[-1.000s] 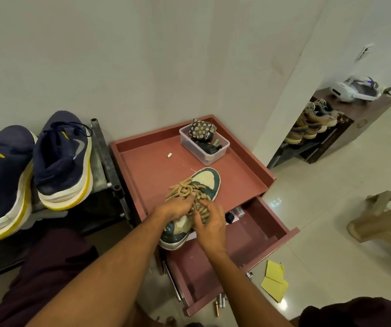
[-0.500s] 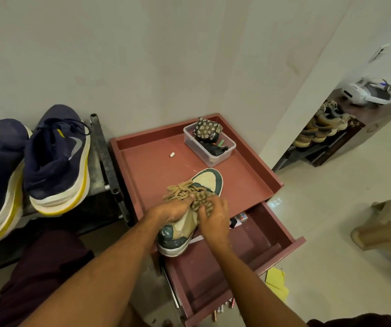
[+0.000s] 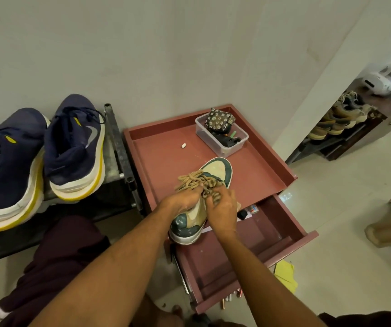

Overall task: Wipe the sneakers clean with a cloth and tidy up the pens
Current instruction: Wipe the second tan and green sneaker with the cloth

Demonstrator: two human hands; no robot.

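A beige and dark green sneaker (image 3: 218,168) with tan laces lies on the reddish-brown cabinet top (image 3: 161,156), heel over the front edge. My left hand (image 3: 180,200) grips its collar and laces. My right hand (image 3: 221,207) presses a brown patterned cloth (image 3: 210,185) against the laces and tongue. Two navy sneakers (image 3: 76,147) with white and yellow soles stand on a metal rack at the left. Several pens (image 3: 231,297) lie on the floor below the open drawer.
The drawer (image 3: 282,220) juts out toward me at the front right. A clear plastic box (image 3: 221,135) with a patterned pouch and markers sits at the back. A small white piece (image 3: 183,145) lies on the top. Yellow paper (image 3: 286,274) lies on the floor; a shoe rack (image 3: 338,123) stands far right.
My right hand has shifted the cloth a little up along the laces. The left hand keeps its hold and the sneaker stays in place. The view has tilted slightly.
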